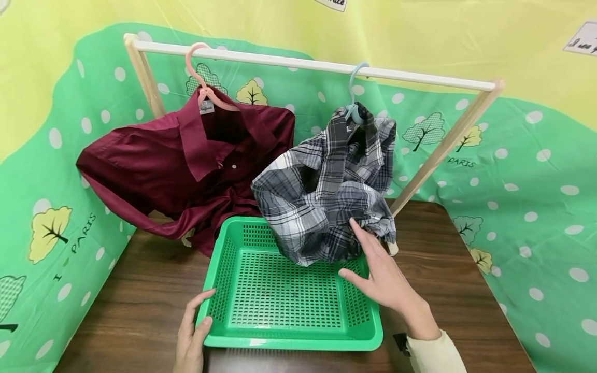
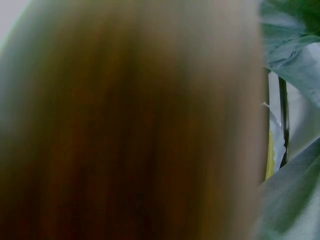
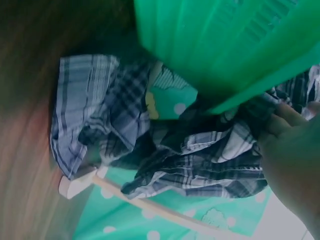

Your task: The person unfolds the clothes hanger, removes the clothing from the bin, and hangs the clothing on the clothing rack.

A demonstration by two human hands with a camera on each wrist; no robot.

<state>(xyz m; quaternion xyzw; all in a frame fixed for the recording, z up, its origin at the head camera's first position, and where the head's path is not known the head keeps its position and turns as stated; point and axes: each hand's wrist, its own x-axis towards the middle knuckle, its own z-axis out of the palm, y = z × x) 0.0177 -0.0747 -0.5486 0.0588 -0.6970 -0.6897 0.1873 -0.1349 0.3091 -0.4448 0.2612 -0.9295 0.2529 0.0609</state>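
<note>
A grey-and-white plaid shirt [image 1: 298,217] hangs bunched from a light blue hanger [image 1: 352,85], its lower folds overlapping the back right of a green plastic basket [image 1: 294,343]. My right hand [image 1: 389,282] reaches over the basket's right side, fingers extended and index fingertip at the shirt's lower folds. The right wrist view has the hand [image 3: 290,150] against the plaid cloth [image 3: 210,165], below the basket wall [image 3: 195,45]. At the basket's left rim, my left hand [image 1: 190,336] rests with thumb and index finger spread apart. A brown blur fills most of the left wrist view.
A maroon shirt [image 1: 149,155] hangs on a pink hanger [image 1: 191,65] at the left, its hem behind the basket. Both hangers hook over the white rail [image 1: 289,62] of a wooden-legged rack [image 1: 443,147]. A patterned green-and-yellow cloth [image 1: 550,217] surrounds the wooden table [image 1: 126,321].
</note>
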